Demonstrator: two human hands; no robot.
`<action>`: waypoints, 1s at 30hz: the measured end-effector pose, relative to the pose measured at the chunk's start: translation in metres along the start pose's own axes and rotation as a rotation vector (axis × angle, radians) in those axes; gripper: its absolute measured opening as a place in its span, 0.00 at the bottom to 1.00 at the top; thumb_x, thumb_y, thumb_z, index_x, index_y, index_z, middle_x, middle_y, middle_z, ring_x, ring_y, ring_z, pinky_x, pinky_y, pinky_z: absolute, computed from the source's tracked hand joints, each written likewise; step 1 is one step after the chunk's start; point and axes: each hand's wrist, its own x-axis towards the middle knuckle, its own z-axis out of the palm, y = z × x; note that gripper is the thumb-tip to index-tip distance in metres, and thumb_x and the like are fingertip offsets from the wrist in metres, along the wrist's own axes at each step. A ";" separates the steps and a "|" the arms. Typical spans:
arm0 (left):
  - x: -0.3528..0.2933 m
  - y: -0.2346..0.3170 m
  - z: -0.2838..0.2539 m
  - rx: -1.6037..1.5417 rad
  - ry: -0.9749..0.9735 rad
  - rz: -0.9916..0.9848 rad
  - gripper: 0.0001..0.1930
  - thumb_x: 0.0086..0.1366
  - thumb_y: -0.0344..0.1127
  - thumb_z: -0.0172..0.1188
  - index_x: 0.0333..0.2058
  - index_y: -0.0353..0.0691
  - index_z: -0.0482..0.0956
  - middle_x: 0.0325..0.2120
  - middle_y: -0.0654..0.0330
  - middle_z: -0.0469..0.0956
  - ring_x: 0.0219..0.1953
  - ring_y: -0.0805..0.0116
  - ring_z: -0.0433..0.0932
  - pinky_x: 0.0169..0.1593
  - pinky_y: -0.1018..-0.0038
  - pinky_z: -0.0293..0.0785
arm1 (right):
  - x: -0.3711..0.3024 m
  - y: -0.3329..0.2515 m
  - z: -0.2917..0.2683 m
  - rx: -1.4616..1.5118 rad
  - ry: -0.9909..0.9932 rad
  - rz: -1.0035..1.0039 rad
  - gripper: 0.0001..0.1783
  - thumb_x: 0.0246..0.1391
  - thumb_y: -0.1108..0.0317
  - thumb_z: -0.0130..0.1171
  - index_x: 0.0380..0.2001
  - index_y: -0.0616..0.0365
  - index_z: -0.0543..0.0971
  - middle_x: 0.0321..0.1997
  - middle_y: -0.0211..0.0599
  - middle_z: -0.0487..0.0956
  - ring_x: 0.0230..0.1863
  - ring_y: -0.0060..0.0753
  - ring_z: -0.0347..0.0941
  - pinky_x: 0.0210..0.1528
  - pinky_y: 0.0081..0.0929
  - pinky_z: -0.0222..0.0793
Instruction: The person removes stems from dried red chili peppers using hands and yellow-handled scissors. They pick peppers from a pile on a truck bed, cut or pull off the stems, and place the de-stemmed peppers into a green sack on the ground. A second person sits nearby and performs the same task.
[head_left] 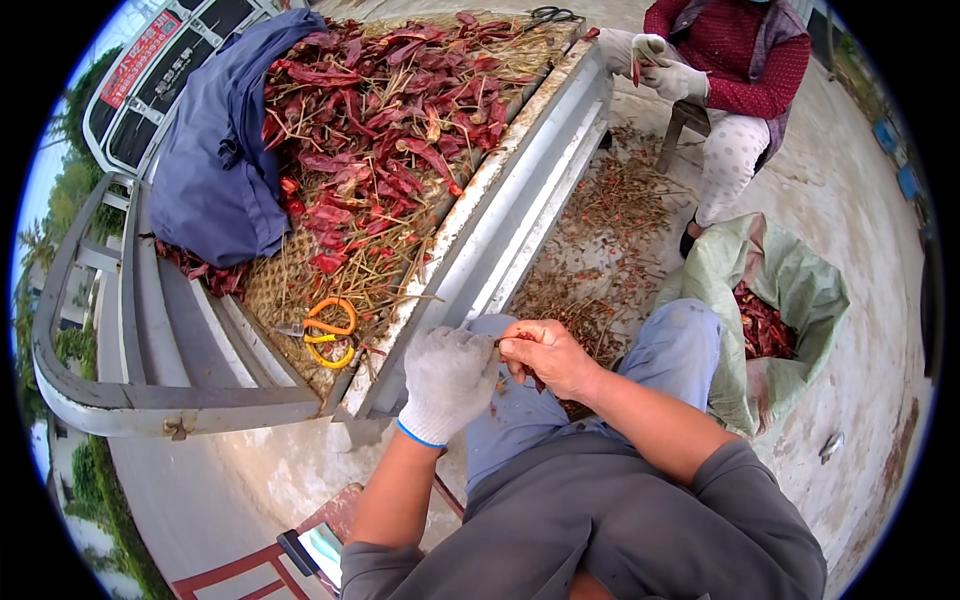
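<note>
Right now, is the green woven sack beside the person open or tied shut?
Open: the green woven sack has its mouth folded back, and red dried chillies show inside.

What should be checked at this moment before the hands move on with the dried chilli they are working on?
1. Both hands on the piece: ok. The gloved left hand and bare right hand meet over the lap on a small dried chilli.
2. Firmness of the grip: cannot tell; the fingers hide most of the chilli.
3. Supply within view: ok. The pile of dried chillies lies on the cart bed.
4. Scissors free: ok. The orange-handled scissors lie on the woven mat, untouched.
5. Sack open: ok. The green sack stands open to the right with chillies inside.
6. Co-worker's hands apart: ok. The gloved hands work far off.
</note>
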 end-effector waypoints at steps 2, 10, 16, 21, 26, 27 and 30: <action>0.000 0.003 0.005 0.030 0.011 -0.007 0.05 0.56 0.35 0.67 0.24 0.44 0.81 0.22 0.56 0.80 0.30 0.51 0.81 0.38 0.55 0.73 | 0.000 0.009 0.002 0.081 0.052 -0.005 0.12 0.70 0.64 0.62 0.35 0.62 0.81 0.28 0.29 0.78 0.27 0.21 0.73 0.30 0.25 0.72; -0.002 0.008 0.018 0.155 -0.025 0.014 0.08 0.57 0.39 0.66 0.22 0.45 0.81 0.20 0.58 0.80 0.29 0.57 0.81 0.37 0.59 0.72 | -0.005 0.014 0.009 0.172 0.205 0.041 0.12 0.71 0.65 0.62 0.33 0.60 0.80 0.25 0.28 0.76 0.25 0.20 0.72 0.29 0.25 0.73; 0.004 0.013 0.035 0.221 -0.086 -0.049 0.10 0.58 0.43 0.65 0.22 0.47 0.83 0.21 0.59 0.82 0.29 0.58 0.83 0.37 0.60 0.73 | 0.008 0.027 0.008 0.095 0.392 0.062 0.13 0.69 0.65 0.64 0.30 0.60 0.80 0.25 0.28 0.76 0.21 0.21 0.70 0.25 0.25 0.70; -0.001 0.012 0.047 0.189 -0.130 -0.058 0.09 0.57 0.41 0.65 0.21 0.46 0.84 0.21 0.58 0.82 0.27 0.56 0.82 0.36 0.59 0.73 | 0.006 0.040 0.003 0.167 0.426 0.135 0.12 0.67 0.65 0.65 0.31 0.59 0.79 0.24 0.28 0.76 0.21 0.22 0.70 0.24 0.25 0.68; -0.011 0.039 0.045 0.039 -0.080 0.054 0.10 0.58 0.39 0.66 0.21 0.44 0.82 0.21 0.55 0.81 0.27 0.52 0.82 0.37 0.57 0.75 | 0.015 0.026 -0.017 0.220 0.585 0.142 0.10 0.69 0.66 0.63 0.35 0.60 0.78 0.27 0.30 0.77 0.21 0.22 0.70 0.24 0.25 0.68; -0.011 0.064 0.042 -0.092 -0.114 0.139 0.11 0.60 0.38 0.66 0.21 0.43 0.81 0.22 0.54 0.81 0.28 0.52 0.82 0.37 0.57 0.75 | 0.018 0.022 -0.036 0.260 0.619 0.100 0.10 0.70 0.65 0.63 0.37 0.60 0.78 0.28 0.30 0.77 0.23 0.22 0.71 0.25 0.24 0.69; -0.018 0.063 0.056 -0.150 -0.211 -0.087 0.08 0.62 0.39 0.66 0.28 0.42 0.86 0.26 0.54 0.84 0.32 0.50 0.85 0.42 0.55 0.78 | 0.020 0.003 -0.068 0.330 0.381 -0.065 0.10 0.72 0.62 0.61 0.41 0.59 0.79 0.31 0.29 0.79 0.28 0.21 0.75 0.30 0.22 0.70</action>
